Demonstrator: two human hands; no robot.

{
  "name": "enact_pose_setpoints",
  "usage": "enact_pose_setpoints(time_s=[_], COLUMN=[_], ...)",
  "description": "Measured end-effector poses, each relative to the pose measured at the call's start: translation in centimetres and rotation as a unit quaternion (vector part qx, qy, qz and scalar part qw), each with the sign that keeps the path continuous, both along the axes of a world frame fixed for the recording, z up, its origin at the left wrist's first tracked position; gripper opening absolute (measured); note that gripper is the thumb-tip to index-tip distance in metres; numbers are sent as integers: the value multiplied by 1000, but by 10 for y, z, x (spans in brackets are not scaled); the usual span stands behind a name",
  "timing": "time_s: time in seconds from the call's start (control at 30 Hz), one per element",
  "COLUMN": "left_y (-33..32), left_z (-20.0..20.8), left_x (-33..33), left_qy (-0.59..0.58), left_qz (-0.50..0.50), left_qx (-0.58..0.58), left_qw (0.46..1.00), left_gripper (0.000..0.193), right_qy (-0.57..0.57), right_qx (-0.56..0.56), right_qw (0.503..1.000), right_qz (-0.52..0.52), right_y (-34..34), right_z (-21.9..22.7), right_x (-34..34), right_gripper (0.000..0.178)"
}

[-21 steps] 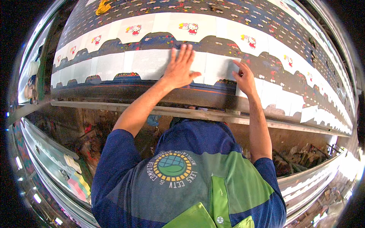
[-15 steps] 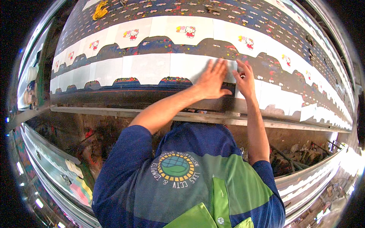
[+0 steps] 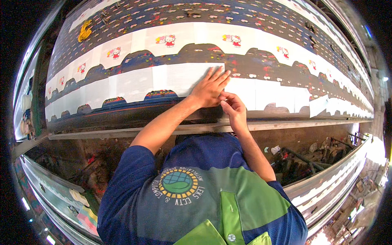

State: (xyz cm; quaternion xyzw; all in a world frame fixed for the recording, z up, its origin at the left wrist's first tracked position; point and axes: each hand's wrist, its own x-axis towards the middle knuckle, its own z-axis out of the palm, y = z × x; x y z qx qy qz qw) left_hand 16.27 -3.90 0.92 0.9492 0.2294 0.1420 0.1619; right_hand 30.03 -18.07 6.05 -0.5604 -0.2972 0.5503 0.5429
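Observation:
My left hand [image 3: 211, 87] lies flat with its fingers spread on a plain white cut panel [image 3: 183, 77], at the panel's right end. The panel looks like cloth and has a notched lower edge. Just below and to the right, my right hand [image 3: 235, 109] has thumb and forefinger pinched together beside the left hand, near the panel's lower right corner. Whatever is between those fingertips is too small to make out. More plain white panels [image 3: 265, 92] continue to the right in the same row.
A long dark, paint-stained table [image 3: 143, 116] carries the panels. Behind the plain row runs a row of white panels with a cartoon print [image 3: 165, 40]. A yellow cloth-like bundle [image 3: 85, 31] lies at the far left. A pale rail [image 3: 102, 134] edges the table before me.
My right hand has come in lower, its fingertips now pinched beside my left hand. My left hand stays flat on the white panel. The view has shifted to the right along the table.

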Motion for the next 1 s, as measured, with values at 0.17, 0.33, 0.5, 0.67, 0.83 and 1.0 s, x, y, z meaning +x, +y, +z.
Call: enact_pose_setpoints(time_s=[0.17, 0.33, 0.5, 0.67, 0.83, 1.0], left_y=[-8, -15, -45, -141, -145, -70], left_z=[8, 2, 21, 86, 95, 47], left_x=[8, 24, 73, 132, 106, 49], left_qy=[-77, -119, -154, -162, -228, -268], left_qz=[-16, 68, 172, -5, 212, 425], left_qx=[10, -6, -26, -201, -103, -181], left_qw=[997, 991, 973, 966, 945, 846], left_gripper=[51, 26, 14, 17, 19, 21], right_qy=[-52, -125, -369, -571, -545, -442], right_qx=[50, 86, 164, 250, 230, 190], right_qw=[997, 985, 900, 742, 766, 841], right_qz=[40, 76, 166, 247, 253, 248], right_y=[5, -4, -2, 14, 22, 35], right_z=[-3, -15, -22, -13, -33, -22], right_x=[63, 139, 226, 280, 314, 312], right_gripper=[22, 15, 30, 34, 34, 38])
